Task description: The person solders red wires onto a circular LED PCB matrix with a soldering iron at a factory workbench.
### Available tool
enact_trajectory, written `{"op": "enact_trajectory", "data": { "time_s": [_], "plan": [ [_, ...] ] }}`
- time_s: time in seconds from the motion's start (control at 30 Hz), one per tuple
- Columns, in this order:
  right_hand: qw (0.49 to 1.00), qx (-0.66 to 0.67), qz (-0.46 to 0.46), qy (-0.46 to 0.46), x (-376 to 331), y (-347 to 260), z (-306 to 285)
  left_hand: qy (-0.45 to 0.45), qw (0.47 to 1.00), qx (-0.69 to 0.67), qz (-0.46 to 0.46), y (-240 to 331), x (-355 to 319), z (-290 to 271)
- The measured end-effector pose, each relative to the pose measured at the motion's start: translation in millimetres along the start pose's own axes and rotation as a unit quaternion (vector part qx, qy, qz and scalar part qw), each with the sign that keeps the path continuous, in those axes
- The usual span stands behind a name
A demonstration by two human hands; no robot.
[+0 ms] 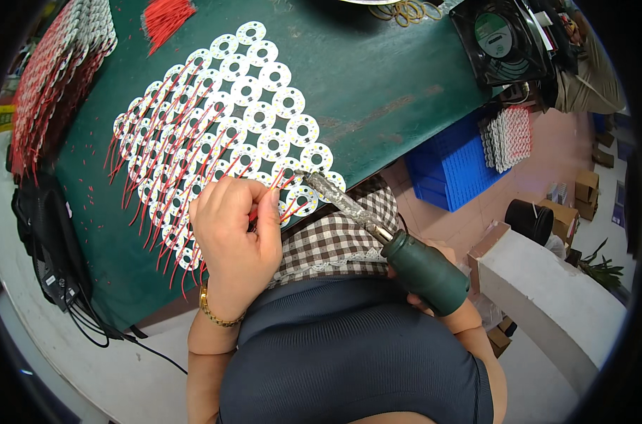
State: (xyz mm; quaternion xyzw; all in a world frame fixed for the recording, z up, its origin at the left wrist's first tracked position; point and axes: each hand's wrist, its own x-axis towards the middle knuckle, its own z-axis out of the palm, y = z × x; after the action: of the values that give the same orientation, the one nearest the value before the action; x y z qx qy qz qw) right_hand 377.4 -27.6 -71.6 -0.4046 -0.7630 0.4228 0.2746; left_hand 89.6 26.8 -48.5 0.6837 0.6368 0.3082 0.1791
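A sheet of joined white ring-shaped LED boards [288, 102] lies on the green table [377, 92]. Many of the rings on its left and lower side have thin red wires attached. My left hand [236, 230] is closed over the lower part of the sheet, pinching red wires [276, 181] between thumb and fingers. My right hand [444, 253] is wrapped round the dark green handle of a soldering iron [427, 272] and is partly hidden by it. The iron's tip meets a ring near the sheet's right edge, close to the wire ends.
Stacked ring sheets with red wires [67, 67] stand at the far left. A bundle of red wires [167, 22] lies at the back, rubber bands [406, 12] farther right. A black fan [501, 42] occupies the right corner. Below are a blue crate [441, 166] and, left, a black bag-like object [49, 244] with cables.
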Motion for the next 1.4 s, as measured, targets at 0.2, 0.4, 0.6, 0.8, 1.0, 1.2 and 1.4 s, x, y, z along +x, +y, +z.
{"op": "enact_trajectory", "data": {
  "time_s": [0.2,0.4,0.6,0.8,1.0,1.2,1.4],
  "plan": [
    [0.998,-0.047,-0.051,0.0,7.2,-2.5,-3.5,0.005,1.0,0.005,0.008,0.1,1.2,0.5],
    [0.993,-0.09,-0.079,-0.012,11.7,-5.8,-8.3,0.014,1.0,0.008,0.019,0.0,2.1,1.1],
    [0.995,-0.079,-0.061,-0.012,12.9,-8.4,-8.1,0.01,1.0,0.006,0.014,-2.1,-0.1,2.0],
    [0.997,-0.07,0.0,-0.022,7.8,-16.8,-10.4,0.016,1.0,0.01,0.023,-0.8,1.2,1.8],
    [0.995,0.003,0.092,-0.035,5.2,-14.5,-10.1,0.034,0.999,-0.011,0.01,-1.2,-1.6,2.1],
    [0.997,0.006,0.075,-0.036,11.3,-17.3,-4.7,0.045,0.999,-0.013,-0.01,-0.2,-0.6,4.5],
    [0.998,0.014,0.062,-0.004,10.1,-11.7,2.6,0.059,0.998,-0.006,0.003,-1.5,-0.8,6.9]
  ]
}}
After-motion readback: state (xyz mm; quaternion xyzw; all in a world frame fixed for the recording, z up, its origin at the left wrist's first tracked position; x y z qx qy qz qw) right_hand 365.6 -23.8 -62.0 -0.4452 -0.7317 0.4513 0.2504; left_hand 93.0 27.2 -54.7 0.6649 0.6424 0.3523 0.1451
